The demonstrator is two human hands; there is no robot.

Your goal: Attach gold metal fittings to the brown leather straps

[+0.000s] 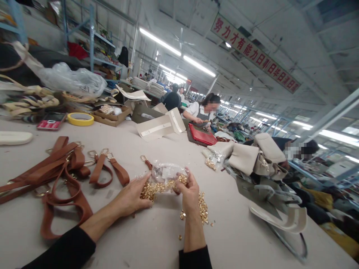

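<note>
A clear plastic bag of small gold-coloured metal fittings lies on the table between my two hands. My left hand is curled against the bag's left side, thumb towards me. My right hand grips the bag's right end between thumb and fingers. Beside my right wrist is a loose pile of the same gold fittings, with a few strays closer to me. Just behind the bag shows a brown leather strap end with a metal clasp. The exact shape of the fittings is too small to tell.
Brown leather straps with metal rings lie to the left. Farther back are yellow tape, a calculator and a cardboard box. Cream bags are piled at right. A co-worker handles a red piece across the table.
</note>
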